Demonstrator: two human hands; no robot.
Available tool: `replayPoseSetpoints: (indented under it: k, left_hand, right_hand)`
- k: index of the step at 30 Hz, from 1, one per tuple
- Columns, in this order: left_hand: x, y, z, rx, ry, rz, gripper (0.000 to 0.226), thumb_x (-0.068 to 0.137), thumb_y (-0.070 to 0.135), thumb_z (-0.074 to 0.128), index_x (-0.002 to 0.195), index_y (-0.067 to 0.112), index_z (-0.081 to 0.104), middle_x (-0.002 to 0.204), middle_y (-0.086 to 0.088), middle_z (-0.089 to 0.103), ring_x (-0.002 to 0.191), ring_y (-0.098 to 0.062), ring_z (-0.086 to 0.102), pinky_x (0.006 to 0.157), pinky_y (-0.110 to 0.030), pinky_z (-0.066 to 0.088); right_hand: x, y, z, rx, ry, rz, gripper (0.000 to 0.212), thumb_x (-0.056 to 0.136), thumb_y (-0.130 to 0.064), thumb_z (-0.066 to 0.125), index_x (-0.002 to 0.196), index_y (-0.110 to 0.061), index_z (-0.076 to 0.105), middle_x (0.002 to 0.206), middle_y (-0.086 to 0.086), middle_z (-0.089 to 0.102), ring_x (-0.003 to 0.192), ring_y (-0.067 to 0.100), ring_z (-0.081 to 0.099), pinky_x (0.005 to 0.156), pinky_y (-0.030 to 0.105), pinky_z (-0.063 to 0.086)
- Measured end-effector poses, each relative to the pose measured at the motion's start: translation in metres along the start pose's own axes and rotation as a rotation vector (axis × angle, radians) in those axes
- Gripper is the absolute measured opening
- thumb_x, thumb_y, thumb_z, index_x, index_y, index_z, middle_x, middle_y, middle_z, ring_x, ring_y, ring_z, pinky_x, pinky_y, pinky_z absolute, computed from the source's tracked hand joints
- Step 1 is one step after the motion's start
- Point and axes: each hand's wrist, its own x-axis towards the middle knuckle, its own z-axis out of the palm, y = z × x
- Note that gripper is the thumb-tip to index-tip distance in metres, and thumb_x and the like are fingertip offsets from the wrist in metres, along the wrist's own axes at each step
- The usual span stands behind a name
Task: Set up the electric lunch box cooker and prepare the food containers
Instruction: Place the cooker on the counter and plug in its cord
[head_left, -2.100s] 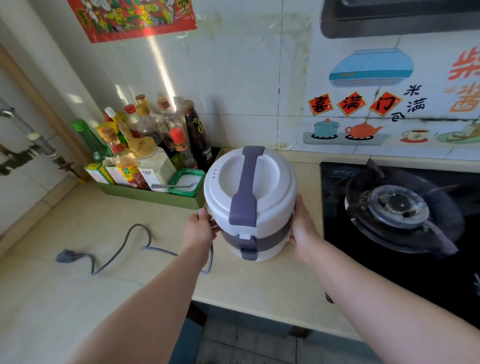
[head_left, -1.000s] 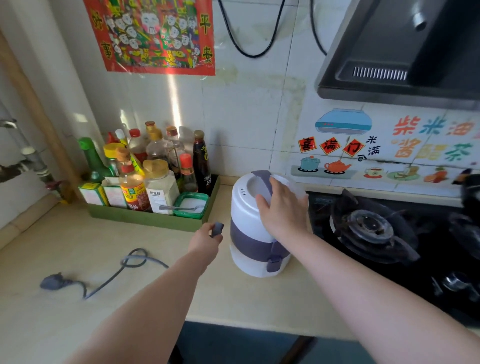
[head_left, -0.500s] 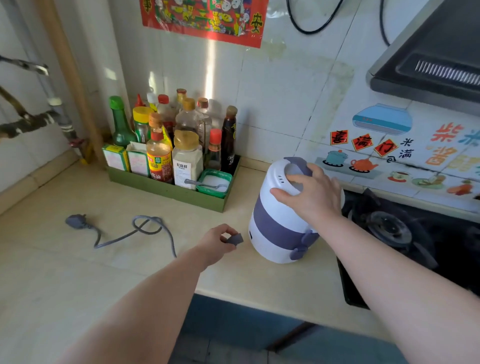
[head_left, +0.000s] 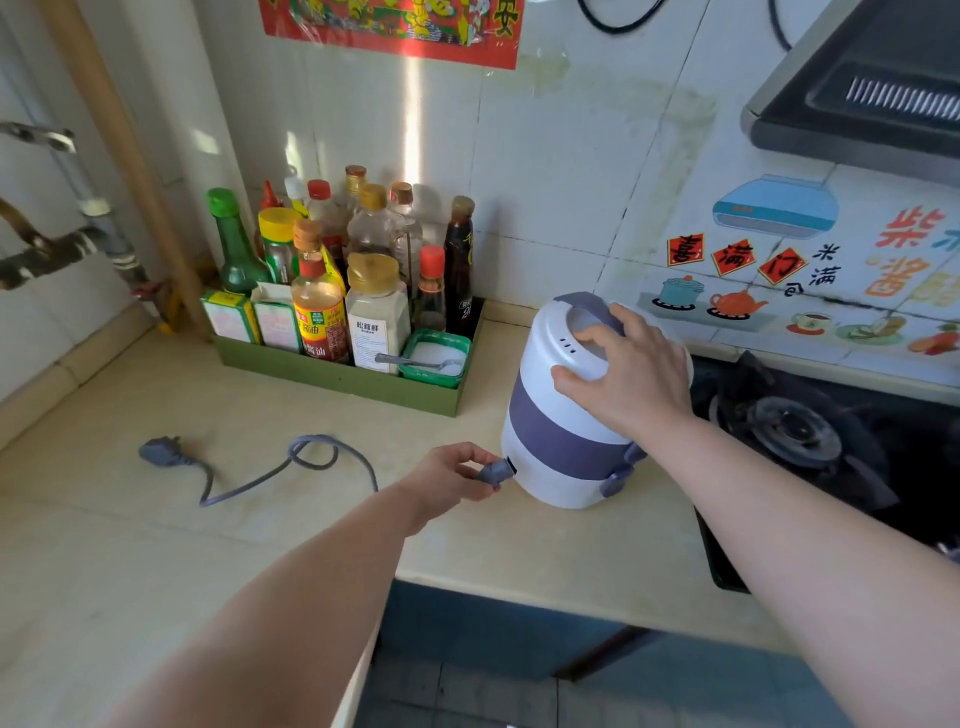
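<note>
Upright on the beige counter (head_left: 519, 561), just beside the gas stove (head_left: 789, 436): the white-and-purple lunch box cooker (head_left: 561, 452). Pressed on the lid by the right hand (head_left: 634, 379), fingers spread, clasping nothing. Met low on its side by the grey connector (head_left: 493, 472), pinched in the left hand (head_left: 447, 473). Trailing leftward, cord (head_left: 318, 438) and plug (head_left: 161, 451), before a green tray (head_left: 337, 376) of bottles.

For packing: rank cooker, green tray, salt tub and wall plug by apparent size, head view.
Green tray and cooker: near alike, cooker sits closer.
Then salt tub.
Then wall plug.
</note>
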Motion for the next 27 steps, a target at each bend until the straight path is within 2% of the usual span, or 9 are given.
replayPoseSetpoints:
  k: [2, 4, 7, 9, 11, 12, 15, 18, 27]
  left_hand:
    - [0.007, -0.004, 0.005, 0.133, 0.109, 0.000, 0.030, 0.081, 0.000, 0.067, 0.107, 0.014, 0.070, 0.085, -0.004, 0.067, 0.070, -0.014, 0.056, 0.062, -0.021, 0.041]
    - [0.012, -0.009, 0.009, 0.236, 0.218, 0.032, 0.028, 0.082, 0.003, 0.065, 0.105, 0.016, 0.072, 0.086, -0.001, 0.065, 0.076, -0.017, 0.055, 0.063, -0.019, 0.040]
    - [0.015, -0.012, 0.015, 0.362, 0.248, 0.074, 0.014, 0.086, 0.009, 0.058, 0.080, 0.019, 0.066, 0.076, -0.001, 0.056, 0.074, -0.020, 0.046, 0.054, -0.022, 0.033]
    - [0.017, -0.015, 0.021, 0.464, 0.243, 0.065, 0.009, 0.088, 0.015, 0.056, 0.086, 0.017, 0.064, 0.083, -0.006, 0.061, 0.078, -0.024, 0.050, 0.060, -0.027, 0.038]
    - [0.019, -0.017, 0.025, 0.463, 0.265, 0.018, 0.024, 0.089, 0.019, 0.057, 0.113, 0.017, 0.060, 0.105, -0.007, 0.067, 0.092, -0.027, 0.058, 0.073, -0.030, 0.046]
    - [0.021, -0.018, 0.027, 0.435, 0.281, -0.001, 0.030, 0.089, 0.020, 0.057, 0.119, 0.016, 0.054, 0.110, -0.006, 0.066, 0.096, -0.027, 0.059, 0.076, -0.031, 0.047]
    - [0.024, -0.017, 0.030, 0.430, 0.291, -0.017, 0.025, 0.088, 0.023, 0.056, 0.112, 0.016, 0.051, 0.109, -0.006, 0.064, 0.092, -0.028, 0.059, 0.075, -0.036, 0.050]
    - [0.029, -0.013, 0.032, 0.397, 0.309, -0.027, 0.021, 0.088, 0.023, 0.056, 0.108, 0.015, 0.052, 0.103, -0.004, 0.062, 0.085, -0.026, 0.057, 0.072, -0.034, 0.049]
    - [0.036, -0.010, 0.039, 0.460, 0.346, -0.051, 0.015, 0.090, 0.025, 0.053, 0.102, 0.018, 0.050, 0.095, -0.001, 0.060, 0.085, -0.027, 0.057, 0.071, -0.032, 0.044]
  right_hand:
    - [0.003, -0.002, -0.001, -0.044, -0.030, -0.005, 0.073, 0.071, -0.067, 0.058, 0.131, -0.028, 0.045, 0.145, -0.002, 0.036, 0.134, 0.022, 0.036, 0.110, 0.040, 0.023]
    - [0.006, -0.005, -0.002, -0.094, -0.078, -0.044, 0.091, 0.068, -0.072, 0.058, 0.142, -0.027, 0.029, 0.150, 0.001, 0.030, 0.141, 0.023, 0.027, 0.115, 0.044, 0.018]
    - [0.011, -0.007, -0.005, -0.142, -0.152, -0.095, 0.096, 0.070, -0.073, 0.054, 0.149, -0.037, 0.014, 0.161, -0.001, 0.009, 0.149, 0.024, 0.009, 0.117, 0.048, 0.013]
    - [0.013, -0.005, -0.005, -0.156, -0.167, -0.099, 0.094, 0.071, -0.074, 0.053, 0.149, -0.039, 0.015, 0.162, -0.002, 0.006, 0.148, 0.023, 0.008, 0.116, 0.046, 0.015]
    - [0.012, -0.004, -0.003, -0.153, -0.155, -0.095, 0.093, 0.071, -0.073, 0.054, 0.149, -0.039, 0.016, 0.162, -0.002, 0.007, 0.148, 0.022, 0.009, 0.115, 0.045, 0.018]
    - [0.012, -0.004, -0.002, -0.151, -0.148, -0.092, 0.093, 0.071, -0.073, 0.054, 0.149, -0.040, 0.016, 0.162, -0.002, 0.007, 0.148, 0.022, 0.010, 0.115, 0.045, 0.018]
    - [0.012, -0.004, -0.001, -0.152, -0.140, -0.087, 0.092, 0.071, -0.072, 0.055, 0.148, -0.041, 0.016, 0.162, -0.002, 0.007, 0.148, 0.023, 0.010, 0.114, 0.045, 0.019]
    - [0.011, -0.005, -0.001, -0.149, -0.138, -0.085, 0.092, 0.071, -0.072, 0.055, 0.148, -0.041, 0.015, 0.162, -0.003, 0.006, 0.148, 0.023, 0.010, 0.114, 0.045, 0.018]
    - [0.013, -0.004, -0.001, -0.153, -0.139, -0.087, 0.093, 0.071, -0.072, 0.055, 0.148, -0.040, 0.016, 0.162, -0.002, 0.007, 0.147, 0.024, 0.012, 0.113, 0.045, 0.020]
